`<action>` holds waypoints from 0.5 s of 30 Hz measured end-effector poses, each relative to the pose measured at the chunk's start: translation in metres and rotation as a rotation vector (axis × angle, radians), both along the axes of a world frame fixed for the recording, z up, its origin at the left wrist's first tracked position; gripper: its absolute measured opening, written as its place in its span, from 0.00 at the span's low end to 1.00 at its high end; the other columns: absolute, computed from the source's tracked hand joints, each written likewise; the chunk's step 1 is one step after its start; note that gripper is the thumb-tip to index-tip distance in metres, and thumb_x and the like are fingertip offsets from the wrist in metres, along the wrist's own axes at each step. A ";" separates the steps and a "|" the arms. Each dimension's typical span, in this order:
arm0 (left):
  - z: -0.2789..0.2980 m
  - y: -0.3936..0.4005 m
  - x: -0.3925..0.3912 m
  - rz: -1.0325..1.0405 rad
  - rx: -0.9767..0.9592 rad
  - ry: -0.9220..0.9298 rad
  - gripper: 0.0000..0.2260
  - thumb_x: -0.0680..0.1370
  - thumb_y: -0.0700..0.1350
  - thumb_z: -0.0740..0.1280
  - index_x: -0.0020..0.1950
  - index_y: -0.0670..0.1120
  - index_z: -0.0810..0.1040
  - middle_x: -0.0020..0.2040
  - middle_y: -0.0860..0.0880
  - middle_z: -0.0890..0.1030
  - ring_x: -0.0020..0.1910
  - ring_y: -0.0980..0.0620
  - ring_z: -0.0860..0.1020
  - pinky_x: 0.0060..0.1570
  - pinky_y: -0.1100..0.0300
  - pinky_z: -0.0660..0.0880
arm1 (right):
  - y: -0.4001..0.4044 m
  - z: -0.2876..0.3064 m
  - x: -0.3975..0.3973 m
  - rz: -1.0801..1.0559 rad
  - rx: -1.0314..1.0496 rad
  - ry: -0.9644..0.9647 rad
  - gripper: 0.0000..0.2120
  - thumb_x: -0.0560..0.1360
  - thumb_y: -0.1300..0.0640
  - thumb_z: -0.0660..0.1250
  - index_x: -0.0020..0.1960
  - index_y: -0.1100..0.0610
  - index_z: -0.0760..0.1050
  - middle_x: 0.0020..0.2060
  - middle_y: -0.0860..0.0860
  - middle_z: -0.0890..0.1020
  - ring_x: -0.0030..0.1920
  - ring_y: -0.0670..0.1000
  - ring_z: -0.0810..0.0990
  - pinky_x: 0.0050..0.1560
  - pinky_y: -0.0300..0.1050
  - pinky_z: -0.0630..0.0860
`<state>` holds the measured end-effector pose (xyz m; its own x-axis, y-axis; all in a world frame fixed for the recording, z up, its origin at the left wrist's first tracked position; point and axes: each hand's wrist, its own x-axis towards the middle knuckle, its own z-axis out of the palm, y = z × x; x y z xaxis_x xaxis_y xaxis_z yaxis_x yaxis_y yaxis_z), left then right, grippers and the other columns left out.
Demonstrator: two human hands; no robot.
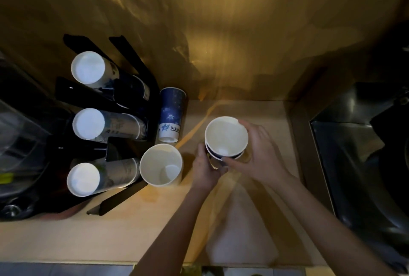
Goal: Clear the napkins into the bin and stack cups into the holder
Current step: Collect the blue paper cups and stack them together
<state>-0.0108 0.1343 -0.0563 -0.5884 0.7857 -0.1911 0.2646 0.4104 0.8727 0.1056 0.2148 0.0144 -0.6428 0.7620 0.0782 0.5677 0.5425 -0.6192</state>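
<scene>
While both hands worked at the counter [124, 227], the left hand [204, 168] was curled around the lower side of two nested cups [226, 137], and the right hand [262, 154] was closed on the rim and wall from the other side. Another open cup [161, 164] stood just beside them, and a blue cup [171, 114] stood upside down near the holder [124, 90], whose three slots already carried stacks. No napkins visible. Paper cups looked light, thin and easy to crush, so grip the sidewall gently below the rim, not the lip. Nesting looked underway; holder loading not yet done.
</scene>
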 end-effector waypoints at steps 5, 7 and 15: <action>-0.001 -0.001 0.003 0.007 0.008 0.014 0.35 0.62 0.36 0.77 0.65 0.38 0.64 0.59 0.38 0.77 0.58 0.39 0.76 0.54 0.53 0.73 | -0.006 -0.019 0.005 -0.001 -0.181 0.009 0.48 0.58 0.37 0.74 0.71 0.51 0.58 0.68 0.50 0.70 0.68 0.50 0.68 0.66 0.48 0.69; 0.002 -0.001 0.005 -0.001 0.005 0.019 0.36 0.63 0.35 0.76 0.66 0.38 0.63 0.60 0.38 0.77 0.59 0.40 0.76 0.54 0.55 0.72 | -0.011 -0.024 0.002 -0.040 -0.266 0.068 0.48 0.58 0.43 0.78 0.70 0.48 0.56 0.67 0.48 0.70 0.67 0.49 0.69 0.64 0.45 0.70; 0.044 -0.004 0.007 0.022 -0.005 0.132 0.32 0.69 0.35 0.71 0.70 0.40 0.60 0.66 0.41 0.72 0.66 0.45 0.71 0.61 0.61 0.68 | -0.005 -0.027 -0.011 -0.151 -0.251 0.255 0.43 0.57 0.48 0.80 0.66 0.47 0.61 0.59 0.41 0.71 0.62 0.47 0.73 0.59 0.50 0.76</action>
